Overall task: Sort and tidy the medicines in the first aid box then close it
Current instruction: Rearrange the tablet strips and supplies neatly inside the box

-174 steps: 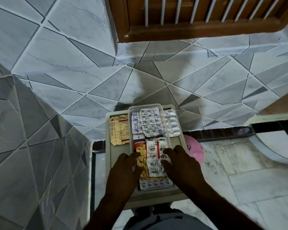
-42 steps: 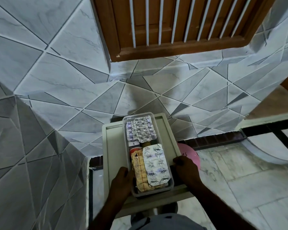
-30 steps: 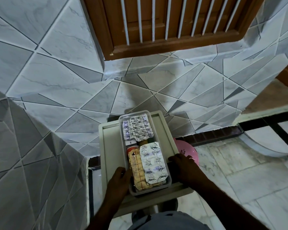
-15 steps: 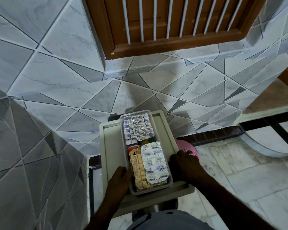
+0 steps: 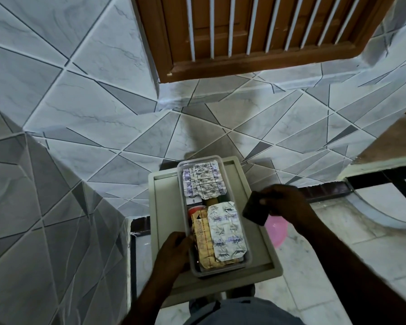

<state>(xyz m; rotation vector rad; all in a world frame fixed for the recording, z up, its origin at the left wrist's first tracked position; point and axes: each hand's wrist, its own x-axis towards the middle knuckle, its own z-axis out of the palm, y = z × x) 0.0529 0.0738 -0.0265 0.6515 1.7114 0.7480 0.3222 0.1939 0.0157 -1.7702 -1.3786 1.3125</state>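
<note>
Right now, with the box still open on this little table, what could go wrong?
1. The right hand holds a dark flat object above the table edge; it might slip to the floor.
2. The silver blister pack sits heaped near the clear box rim, so a lid may not seat.
3. Only the left hand steadies the box near the table's front edge.

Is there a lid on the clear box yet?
No: the clear box is open on top, blister packs showing, no lid on it.
</note>
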